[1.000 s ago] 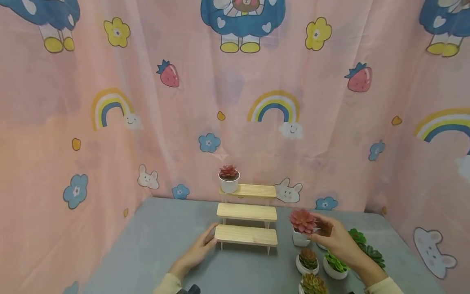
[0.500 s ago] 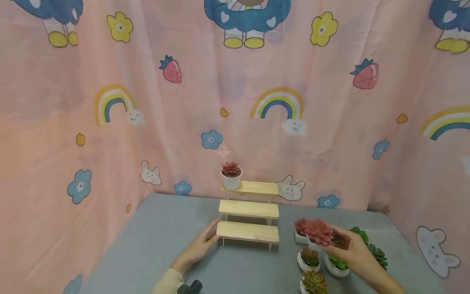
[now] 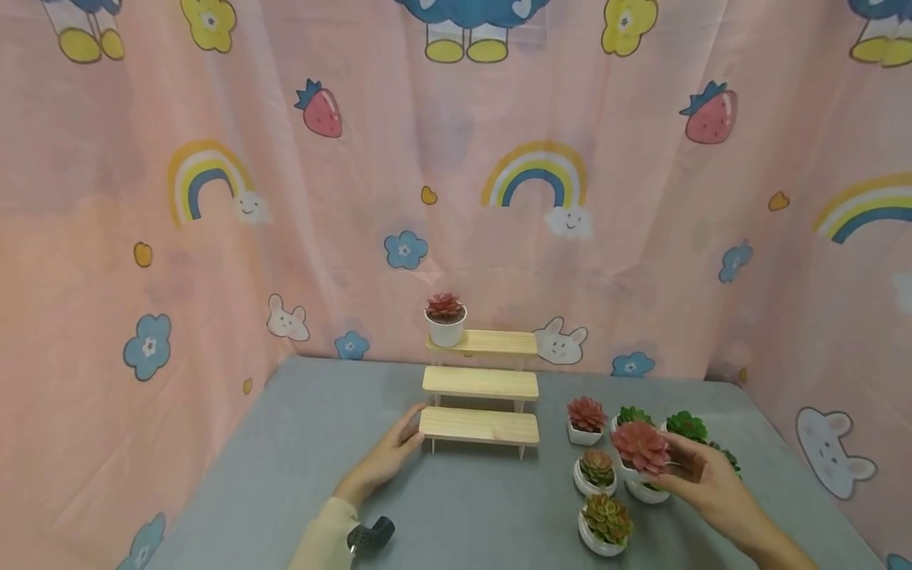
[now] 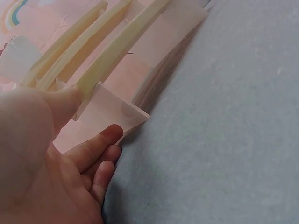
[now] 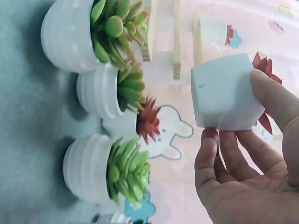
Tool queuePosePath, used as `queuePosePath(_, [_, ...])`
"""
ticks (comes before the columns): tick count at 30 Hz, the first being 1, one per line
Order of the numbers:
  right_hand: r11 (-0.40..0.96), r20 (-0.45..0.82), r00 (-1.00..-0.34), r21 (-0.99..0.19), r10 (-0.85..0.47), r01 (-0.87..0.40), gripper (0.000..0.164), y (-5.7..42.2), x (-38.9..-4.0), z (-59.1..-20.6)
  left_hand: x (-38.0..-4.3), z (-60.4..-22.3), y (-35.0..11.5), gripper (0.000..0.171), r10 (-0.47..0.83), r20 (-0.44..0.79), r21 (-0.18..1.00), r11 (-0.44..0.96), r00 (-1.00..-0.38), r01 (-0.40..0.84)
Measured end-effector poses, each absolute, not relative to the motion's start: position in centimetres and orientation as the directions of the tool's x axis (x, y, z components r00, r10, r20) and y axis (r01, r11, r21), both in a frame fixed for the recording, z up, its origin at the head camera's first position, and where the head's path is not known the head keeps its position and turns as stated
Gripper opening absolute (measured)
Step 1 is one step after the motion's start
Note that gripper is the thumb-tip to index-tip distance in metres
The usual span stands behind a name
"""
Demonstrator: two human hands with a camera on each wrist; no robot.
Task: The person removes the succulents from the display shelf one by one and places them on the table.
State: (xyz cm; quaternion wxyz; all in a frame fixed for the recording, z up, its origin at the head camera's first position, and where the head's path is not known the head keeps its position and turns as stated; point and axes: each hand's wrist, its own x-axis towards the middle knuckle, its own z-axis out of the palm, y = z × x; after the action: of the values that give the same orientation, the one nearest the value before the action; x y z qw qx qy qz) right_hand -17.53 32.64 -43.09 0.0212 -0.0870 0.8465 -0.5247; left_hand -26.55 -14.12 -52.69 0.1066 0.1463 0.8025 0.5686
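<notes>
My right hand (image 3: 705, 479) holds a red artificial succulent (image 3: 640, 446) in a square white pot (image 5: 226, 93), thumb on one side and fingers on the other. It is raised over the group of potted plants at the right. My left hand (image 3: 382, 453) touches the left end of a three-tier wooden stand (image 3: 479, 426). In the left wrist view the thumb lies at the end of the lowest board (image 4: 105, 63), and the extended fingers (image 4: 111, 134) lie against its clear leg panel (image 4: 100, 114). Another red succulent (image 3: 445, 321) in a round white pot stands on the top tier, left end.
Right of the stand are a red succulent (image 3: 587, 419) in a square pot, a brownish one (image 3: 595, 472), a yellow-green one (image 3: 606, 522) and several green ones (image 3: 685, 427). A grey cloth covers the table (image 3: 299, 443); a pink printed curtain (image 3: 356, 198) hangs behind.
My right hand has carried the red succulent rightward, away from the other square-potted red one, which now shows fully. My left hand stays at the stand. The head view has shifted slightly downward.
</notes>
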Motion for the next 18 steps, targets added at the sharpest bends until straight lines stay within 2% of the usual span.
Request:
queuePosePath(5, [0.456, 0.017, -0.981, -0.884, -0.194, -0.106, 0.063, 34.6, -17.0, -43.9, -26.4, -52.6, -14.0, 0.063, 0.347, -0.016, 0.939, 0.329, -0.938, 0.105])
queuePosePath(8, [0.429, 0.029, -0.964, -0.892, -0.264, -0.144, 0.053, 36.1, -16.7, -44.7, -26.4, -52.5, -13.9, 0.064, 0.342, -0.007, 0.94, 0.323, -0.94, 0.111])
queuePosePath(12, [0.387, -0.01, -0.942, -0.913, -0.335, -0.128, 0.045, 37.8, -16.3, -45.7, -26.5, -52.6, -14.0, 0.063, 0.343, 0.002, 0.941, 0.318, -0.939, 0.118])
queuePosePath(18, [0.433, -0.149, -0.914, -0.901, -0.378, -0.032, 0.062, 39.1, -15.9, -47.2, -26.3, -52.9, -14.2, 0.064, 0.343, -0.007, 0.937, 0.33, -0.939, 0.114])
